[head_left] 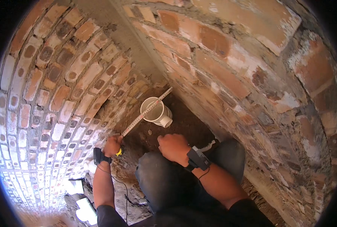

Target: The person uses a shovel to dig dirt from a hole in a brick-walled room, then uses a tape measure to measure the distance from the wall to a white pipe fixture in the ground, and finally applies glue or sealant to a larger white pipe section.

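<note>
Our left hand [112, 146] holds the tape [132, 125] by its yellow case [119, 152]; our right hand [174, 146] is curled, whether empty we cannot tell. The blade [143, 113] crosses over the white pipe [155, 114]. We judge it light, springy, apt to buckle; the case suits gripping.

At eight o'clock, the bare left hand [112, 146] covers most of the yellow tape-measure case [119, 152]; markings on the long whitish blade [132, 126] are too small to read. The palm of the bare right hand [174, 148] is hidden at six, glare blurs white plastic pipe pieces [86, 210] at seven, and the lower edge crops both black sleeves [249, 213].
</note>
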`<action>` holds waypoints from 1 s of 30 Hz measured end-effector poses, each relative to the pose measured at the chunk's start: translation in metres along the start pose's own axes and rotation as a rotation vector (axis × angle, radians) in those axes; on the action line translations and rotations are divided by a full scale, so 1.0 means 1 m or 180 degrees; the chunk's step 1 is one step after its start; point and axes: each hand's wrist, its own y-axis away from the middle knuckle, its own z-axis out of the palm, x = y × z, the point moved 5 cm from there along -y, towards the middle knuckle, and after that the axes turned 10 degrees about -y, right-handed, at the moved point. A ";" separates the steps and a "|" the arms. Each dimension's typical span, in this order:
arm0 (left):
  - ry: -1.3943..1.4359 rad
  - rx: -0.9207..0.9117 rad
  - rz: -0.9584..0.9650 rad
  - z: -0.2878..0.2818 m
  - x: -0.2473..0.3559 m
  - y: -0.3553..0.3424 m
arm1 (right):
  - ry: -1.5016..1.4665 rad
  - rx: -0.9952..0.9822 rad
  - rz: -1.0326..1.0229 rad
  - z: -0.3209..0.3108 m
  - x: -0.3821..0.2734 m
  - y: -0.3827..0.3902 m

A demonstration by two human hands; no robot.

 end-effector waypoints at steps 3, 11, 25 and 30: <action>0.0194 0.0146 0.0308 -0.009 0.018 0.005 | -0.0004 0.0108 -0.0013 0.000 0.001 0.000; 0.0281 0.0136 0.0363 -0.004 0.010 0.006 | 0.0078 0.0056 -0.0134 -0.007 -0.005 0.001; 0.0232 0.0053 0.0222 0.001 0.010 0.003 | 0.0108 0.0175 -0.0148 -0.006 -0.004 0.002; -0.0151 0.0077 0.0086 0.006 -0.001 0.002 | 0.0060 0.0154 -0.0146 -0.005 -0.003 0.001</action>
